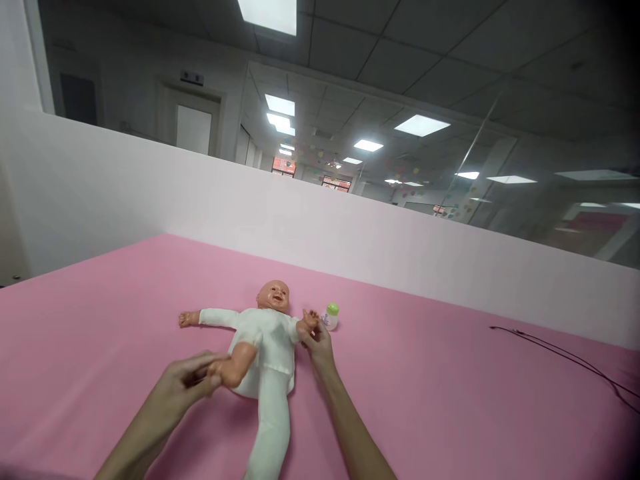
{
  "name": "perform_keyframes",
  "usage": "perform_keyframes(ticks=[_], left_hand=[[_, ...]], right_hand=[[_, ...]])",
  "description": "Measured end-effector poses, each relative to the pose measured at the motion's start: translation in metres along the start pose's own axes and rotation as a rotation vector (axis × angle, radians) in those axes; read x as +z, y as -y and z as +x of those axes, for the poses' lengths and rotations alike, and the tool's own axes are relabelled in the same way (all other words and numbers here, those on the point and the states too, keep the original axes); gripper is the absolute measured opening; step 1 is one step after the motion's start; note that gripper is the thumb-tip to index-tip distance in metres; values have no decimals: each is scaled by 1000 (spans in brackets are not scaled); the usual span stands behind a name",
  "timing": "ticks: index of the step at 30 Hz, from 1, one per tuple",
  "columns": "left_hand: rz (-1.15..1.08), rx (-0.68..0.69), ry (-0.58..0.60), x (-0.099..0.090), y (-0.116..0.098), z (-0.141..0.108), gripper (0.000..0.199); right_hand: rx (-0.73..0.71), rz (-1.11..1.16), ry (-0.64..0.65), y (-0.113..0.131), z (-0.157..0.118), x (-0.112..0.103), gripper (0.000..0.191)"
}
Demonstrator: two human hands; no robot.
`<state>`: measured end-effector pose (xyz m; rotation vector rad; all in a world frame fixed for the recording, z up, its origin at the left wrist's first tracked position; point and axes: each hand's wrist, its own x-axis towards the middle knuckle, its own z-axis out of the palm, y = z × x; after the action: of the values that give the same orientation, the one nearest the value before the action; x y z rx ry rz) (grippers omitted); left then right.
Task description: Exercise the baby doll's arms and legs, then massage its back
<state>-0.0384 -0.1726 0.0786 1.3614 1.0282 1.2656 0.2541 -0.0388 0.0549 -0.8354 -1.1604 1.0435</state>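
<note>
Holding a baby doll (265, 340) by two limbs
Left grip (193, 377) closed on its foot (234, 368); right grip (319, 347) closed on its hand (310, 322).

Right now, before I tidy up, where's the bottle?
In the head view, the green-capped baby bottle stands on pink cloth right of the doll's head, just beyond the right hand.

A baby doll (267, 340) lies on its back on the table (100, 313), head away from the person, between the left hand (193, 377) at its raised leg and the right hand (317, 343) at its arm. A feeding bottle (330, 317) sits just beyond that arm (right beside the head). A cable (565, 357) lies well off to the right, and a partition wall (300, 220) runs behind the table.
</note>
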Motion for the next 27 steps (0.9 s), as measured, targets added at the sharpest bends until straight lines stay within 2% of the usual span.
perform_keyframes(ticks=[4,6,8,10,12,14,16,18,21,23,25,27], left_hand=[[-210,-95,-122,35,10,40,57],[-265,-124,-155,43,19,46,65],[-246,-112,-153,40,25,39,66],[-159,-70,-103,25,27,19,57],[-46,-13,10,5,27,-6,42],[48,24,185,-16,27,-29,34],[92,34,301,-31,27,-42,34],[92,29,263,-36,26,-43,35],[37,-10,1,-25,23,-23,39],[-39,-59,-152,-9,22,-1,49],[-130,-84,-210,9,23,20,60],[-193,-83,-214,24,25,34,67]], right_hand=[[-154,-275,388,2,-10,5,28],[-166,-381,467,3,-13,7,27],[-129,-355,403,3,-13,7,30],[-62,-263,259,4,-9,5,33],[0,-168,73,4,-4,1,38],[42,-107,-87,4,1,-3,41],[48,-65,-168,3,3,-5,42],[31,-16,-169,2,4,-5,40],[-3,47,-45,3,1,-1,35],[-50,-10,133,5,-4,2,31],[-89,-188,337,7,-10,4,29],[-98,-369,463,9,-15,5,31]])
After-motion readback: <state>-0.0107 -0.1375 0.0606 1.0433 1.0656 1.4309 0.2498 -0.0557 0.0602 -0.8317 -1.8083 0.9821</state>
